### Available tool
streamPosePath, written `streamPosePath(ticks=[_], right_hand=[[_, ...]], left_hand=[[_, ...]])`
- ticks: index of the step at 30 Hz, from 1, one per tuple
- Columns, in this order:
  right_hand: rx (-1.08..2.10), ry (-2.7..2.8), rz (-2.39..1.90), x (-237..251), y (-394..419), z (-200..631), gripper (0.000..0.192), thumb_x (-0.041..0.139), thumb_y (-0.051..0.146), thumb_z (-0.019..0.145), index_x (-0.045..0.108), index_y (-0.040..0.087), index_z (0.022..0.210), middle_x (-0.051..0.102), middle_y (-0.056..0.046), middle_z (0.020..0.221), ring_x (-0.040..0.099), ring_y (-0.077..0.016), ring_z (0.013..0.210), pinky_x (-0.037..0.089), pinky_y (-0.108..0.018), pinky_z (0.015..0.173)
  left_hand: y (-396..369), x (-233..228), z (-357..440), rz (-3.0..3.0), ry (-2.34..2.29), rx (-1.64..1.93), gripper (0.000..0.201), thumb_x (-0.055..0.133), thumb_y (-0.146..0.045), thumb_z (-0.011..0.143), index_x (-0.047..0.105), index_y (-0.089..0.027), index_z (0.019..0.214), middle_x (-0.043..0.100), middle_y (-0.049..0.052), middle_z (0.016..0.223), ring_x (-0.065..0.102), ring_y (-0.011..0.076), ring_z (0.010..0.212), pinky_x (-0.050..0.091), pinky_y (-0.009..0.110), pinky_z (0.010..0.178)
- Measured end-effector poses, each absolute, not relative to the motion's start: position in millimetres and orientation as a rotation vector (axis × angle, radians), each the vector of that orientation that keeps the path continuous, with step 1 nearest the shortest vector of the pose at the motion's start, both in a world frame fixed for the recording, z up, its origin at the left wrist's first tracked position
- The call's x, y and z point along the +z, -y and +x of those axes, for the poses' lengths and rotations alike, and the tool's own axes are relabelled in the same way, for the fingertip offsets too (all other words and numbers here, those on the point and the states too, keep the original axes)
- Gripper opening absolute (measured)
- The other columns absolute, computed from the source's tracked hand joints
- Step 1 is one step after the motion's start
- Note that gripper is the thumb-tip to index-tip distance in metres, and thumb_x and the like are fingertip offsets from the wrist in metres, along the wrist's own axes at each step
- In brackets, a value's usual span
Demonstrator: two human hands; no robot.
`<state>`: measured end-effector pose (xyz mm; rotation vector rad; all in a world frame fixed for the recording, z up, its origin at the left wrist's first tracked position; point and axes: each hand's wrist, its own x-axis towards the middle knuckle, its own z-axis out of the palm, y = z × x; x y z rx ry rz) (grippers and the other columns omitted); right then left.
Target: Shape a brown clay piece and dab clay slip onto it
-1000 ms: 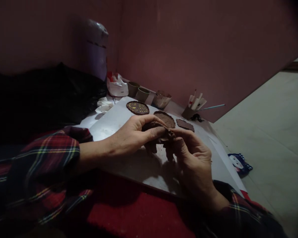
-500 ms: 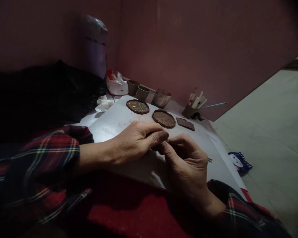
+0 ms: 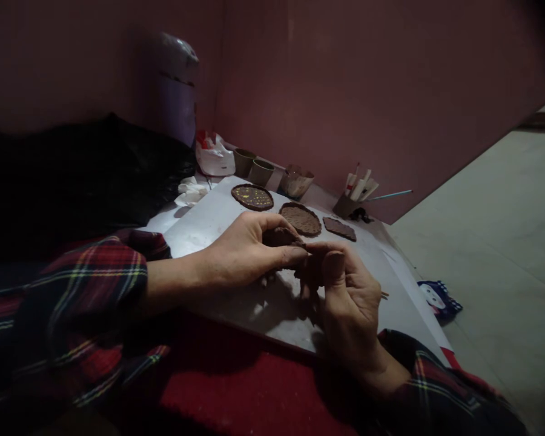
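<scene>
My left hand [image 3: 249, 251] and my right hand [image 3: 349, 297] meet over a white board [image 3: 209, 224] and both pinch a lump of brown clay [image 3: 281, 237] between fingers and thumbs. The clay is mostly hidden by my fingers. Beyond the hands, three flat clay pieces lie on the board: a round disc with yellow specks [image 3: 252, 197], a plain round disc [image 3: 300, 218] and a smaller flat piece [image 3: 339, 228].
Two small cups [image 3: 253, 167], a bowl [image 3: 296, 180], a white bag [image 3: 214, 157] and crumpled tissue [image 3: 191, 191] stand at the board's far edge. A holder with tools [image 3: 354, 197] sits by the wall. A red cloth [image 3: 236, 387] covers my lap. A small printed item [image 3: 438, 298] lies on the floor.
Both hands dipped toward the board half a second ago and have since lifted slightly. The clay lump shows again between my fingers, and my right thumb has turned upward.
</scene>
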<state>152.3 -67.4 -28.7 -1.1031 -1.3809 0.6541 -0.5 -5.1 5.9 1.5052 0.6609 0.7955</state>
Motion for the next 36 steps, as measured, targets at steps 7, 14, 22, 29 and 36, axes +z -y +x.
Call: streamPosePath(ticks=[7, 14, 22, 29, 36], right_hand=[[0.553, 1.454, -1.19, -30.0, 66.0, 156.2, 0.019, 0.048, 0.04, 0.094, 0.06, 0.026, 0.1, 0.059, 0.002, 0.072, 0.055, -0.01, 0.059, 0.046, -0.023, 0.054], [0.422, 1.559, -1.222, -25.9, 62.9, 155.6, 0.013, 0.057, 0.033, 0.09, 0.062, 0.025, 0.099, 0.064, -0.001, 0.088, 0.061, -0.0126, 0.074, 0.049, -0.025, 0.064], [0.362, 1.601, -1.216, -24.0, 61.5, 154.9, 0.012, 0.061, 0.028, 0.087, 0.065, 0.021, 0.079, 0.061, 0.0, 0.075, 0.056, -0.0134, 0.069, 0.046, -0.027, 0.065], [0.396, 1.554, -1.194, -26.5, 64.8, 154.4, 0.021, 0.046, 0.033, 0.096, 0.064, 0.023, 0.089, 0.061, 0.002, 0.071, 0.058, -0.0112, 0.065, 0.046, -0.025, 0.063], [0.51, 1.502, -1.218, -25.4, 60.5, 152.6, 0.017, 0.061, 0.035, 0.087, 0.061, 0.021, 0.097, 0.066, -0.001, 0.085, 0.062, -0.0135, 0.073, 0.05, -0.026, 0.065]], left_hand=[[2.3, 2.3, 0.6, 1.474, -0.515, 0.842, 0.005, 0.063, -0.012, 0.079, 0.064, -0.012, 0.083, 0.069, 0.001, 0.079, 0.065, 0.0119, 0.076, 0.05, 0.022, 0.07], [1.5, -0.1, -2.4, 1.648, -0.522, 0.752, 0.03, 0.055, -0.024, 0.089, 0.05, -0.016, 0.117, 0.066, 0.002, 0.088, 0.062, 0.0127, 0.074, 0.049, 0.022, 0.063], [1.6, -1.9, -3.5, 1.55, -0.561, 0.643, 0.03, 0.053, -0.046, 0.087, 0.055, -0.017, 0.084, 0.055, -0.003, 0.064, 0.054, 0.0101, 0.051, 0.047, 0.02, 0.045], [0.4, -1.3, -3.0, 1.475, -0.545, 0.648, 0.021, 0.053, -0.034, 0.087, 0.062, -0.016, 0.091, 0.057, -0.003, 0.065, 0.053, 0.0093, 0.047, 0.046, 0.021, 0.045], [0.5, 2.4, -3.5, 1.595, -0.623, 0.784, 0.024, 0.053, -0.036, 0.089, 0.058, -0.013, 0.096, 0.061, 0.001, 0.08, 0.058, 0.0115, 0.07, 0.047, 0.021, 0.061]])
